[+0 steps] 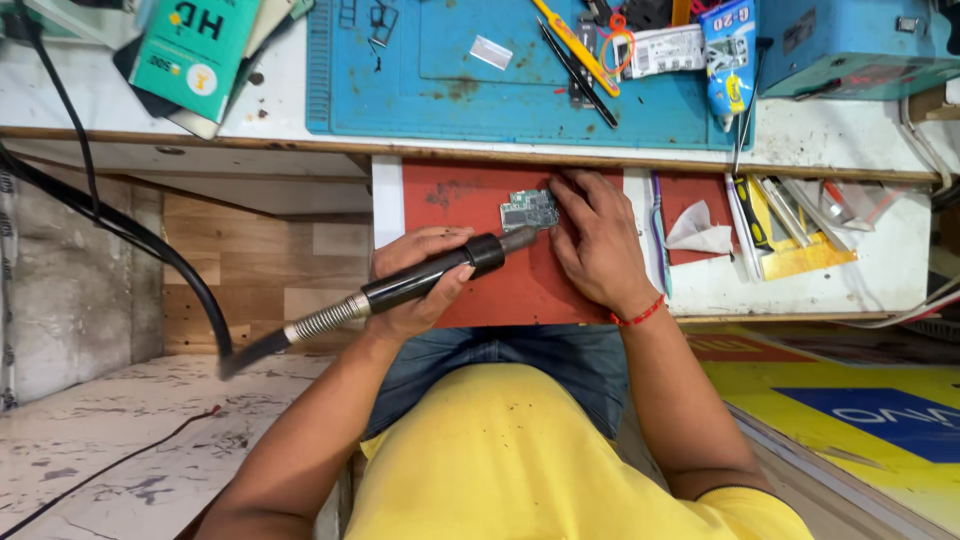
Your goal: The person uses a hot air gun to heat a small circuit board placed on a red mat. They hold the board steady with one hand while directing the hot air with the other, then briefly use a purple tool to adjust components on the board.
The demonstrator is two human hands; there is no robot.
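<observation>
A small green circuit board (pixel 530 209) lies on a red mat (pixel 470 200) on a pull-out shelf under the bench. My left hand (pixel 415 285) grips a black hot-air wand (pixel 430 275) with a coiled metal strain relief. The wand's metal nozzle points at the board's near edge. My right hand (pixel 598 245) rests flat on the mat, its fingertips pressing the board's right side. A red thread band circles my right wrist.
A blue work mat (pixel 450 95) on the white bench holds tweezers, a yellow tool and a glue tube. A blue machine (pixel 860 45) stands at the top right. Loose tools and a crumpled tissue (pixel 698 230) lie in the drawer's right section. A black hose (pixel 120 225) hangs left.
</observation>
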